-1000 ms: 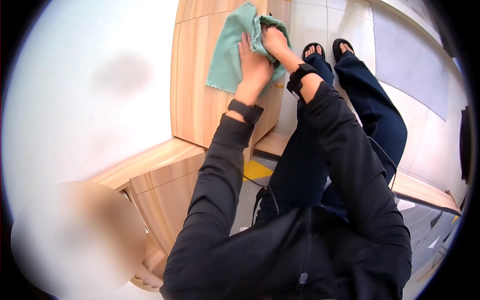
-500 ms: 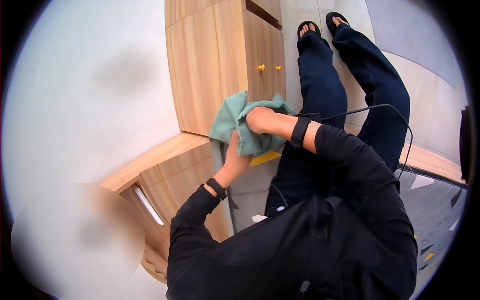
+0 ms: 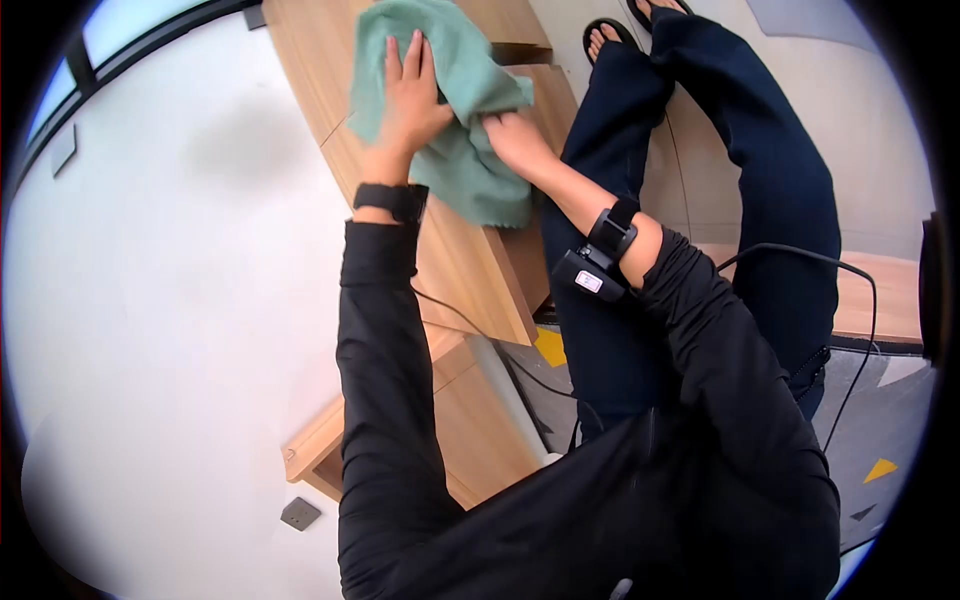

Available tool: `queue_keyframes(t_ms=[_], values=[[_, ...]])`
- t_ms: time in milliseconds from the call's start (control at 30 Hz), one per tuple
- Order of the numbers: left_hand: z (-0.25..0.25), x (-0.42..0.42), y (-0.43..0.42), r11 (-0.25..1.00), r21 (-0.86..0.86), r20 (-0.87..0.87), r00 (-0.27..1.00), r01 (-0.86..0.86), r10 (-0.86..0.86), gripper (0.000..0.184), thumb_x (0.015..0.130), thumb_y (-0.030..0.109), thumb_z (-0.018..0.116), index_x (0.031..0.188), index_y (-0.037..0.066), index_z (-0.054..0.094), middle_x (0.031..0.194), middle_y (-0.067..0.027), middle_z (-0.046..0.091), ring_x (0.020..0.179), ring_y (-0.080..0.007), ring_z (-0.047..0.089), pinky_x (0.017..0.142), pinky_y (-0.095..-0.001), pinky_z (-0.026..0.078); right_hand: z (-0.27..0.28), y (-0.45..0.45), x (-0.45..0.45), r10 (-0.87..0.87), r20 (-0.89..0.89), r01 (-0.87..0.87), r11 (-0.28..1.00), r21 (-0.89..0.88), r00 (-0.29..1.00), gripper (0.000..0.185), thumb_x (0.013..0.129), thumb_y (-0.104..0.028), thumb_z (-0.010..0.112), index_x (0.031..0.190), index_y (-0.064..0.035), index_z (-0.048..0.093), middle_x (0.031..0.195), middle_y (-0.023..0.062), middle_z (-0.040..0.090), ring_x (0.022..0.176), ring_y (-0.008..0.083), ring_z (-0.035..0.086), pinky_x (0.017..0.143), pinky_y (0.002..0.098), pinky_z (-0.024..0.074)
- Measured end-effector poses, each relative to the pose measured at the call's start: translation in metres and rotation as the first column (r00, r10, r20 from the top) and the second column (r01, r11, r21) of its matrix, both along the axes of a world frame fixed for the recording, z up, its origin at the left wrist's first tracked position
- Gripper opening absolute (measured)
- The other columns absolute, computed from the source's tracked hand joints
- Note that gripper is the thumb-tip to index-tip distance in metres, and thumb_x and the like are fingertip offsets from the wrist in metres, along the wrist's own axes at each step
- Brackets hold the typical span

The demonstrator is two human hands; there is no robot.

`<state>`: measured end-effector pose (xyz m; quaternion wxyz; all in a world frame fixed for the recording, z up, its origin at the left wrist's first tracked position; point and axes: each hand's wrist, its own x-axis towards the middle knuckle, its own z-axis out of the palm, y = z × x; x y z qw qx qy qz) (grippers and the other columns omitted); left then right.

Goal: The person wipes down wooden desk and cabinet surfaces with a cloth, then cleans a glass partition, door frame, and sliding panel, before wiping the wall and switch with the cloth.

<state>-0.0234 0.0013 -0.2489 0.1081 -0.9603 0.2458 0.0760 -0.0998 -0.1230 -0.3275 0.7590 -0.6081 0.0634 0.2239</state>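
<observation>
A sage-green cloth (image 3: pixel 480 185) is spread over the wooden cabinet (image 3: pixel 490 275) and hangs down along its side. My left hand (image 3: pixel 410 98) lies on the upper part of the cloth, its fingers stretched out and its palm hidden. Lower and to the right, my right hand (image 3: pixel 515 140) has its fingers curled into the cloth's edge near the cabinet's front. The fingertips of that hand are partly covered by the fabric. Black straps circle both forearms, and the right one carries a small black box (image 3: pixel 590 278).
A lower wooden cabinet (image 3: pixel 480 420) stands nearer my body, beside the white wall (image 3: pixel 180 300). A wall socket (image 3: pixel 300 514) is near it. Thin black cables (image 3: pixel 870 290) run by my legs. My legs (image 3: pixel 790 150) stretch along the cabinet's right side.
Both hands and the cloth have moved up and left in view, onto the cabinet. Bunched before, the cloth is now more spread out. My left fingers have come into sight, and the view has shifted.
</observation>
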Motion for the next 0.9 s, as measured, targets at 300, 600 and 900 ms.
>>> queue_keyframes(t_ms=[300,600,900], values=[[0.008,-0.141,-0.046,0.898,0.408,-0.56,0.821,0.163,0.106,0.048,0.077,0.025,0.044,0.121,0.005,0.046,0.129,-0.0142,0.042,0.123,-0.0307,0.033,0.103,-0.0398,0.021,0.022,-0.047,-0.005,0.754,0.094,-0.72,0.65,-0.244,0.65,0.039,0.081,-0.031,0.043,0.09,0.003,0.06,0.095,0.0252,0.058,0.091,0.0395,0.055,0.08,0.0452,0.043],[-0.022,-0.149,-0.037,0.687,0.577,-0.769,0.575,0.441,0.277,0.059,0.085,0.043,0.036,0.133,0.01,0.031,0.138,-0.0041,0.033,0.127,-0.0248,0.028,0.106,-0.0356,0.017,-0.008,-0.08,0.047,0.366,0.215,-0.36,0.931,-0.069,0.906,0.034,0.083,-0.033,0.046,0.093,-0.0024,0.058,0.081,0.0155,0.062,0.078,0.0263,0.06,0.07,0.035,0.0467],[-0.005,-0.114,-0.024,0.752,0.423,-0.797,0.602,0.505,0.045,0.037,0.075,0.018,0.049,0.111,0.007,0.054,0.115,-0.0056,0.051,0.111,-0.0232,0.045,0.099,-0.0357,0.031,-0.022,-0.144,0.091,-0.092,-0.118,0.101,0.993,0.066,0.989,0.023,0.086,-0.022,0.047,0.096,-0.0022,0.055,0.092,0.0122,0.06,0.087,0.0234,0.057,0.075,0.0312,0.0436]])
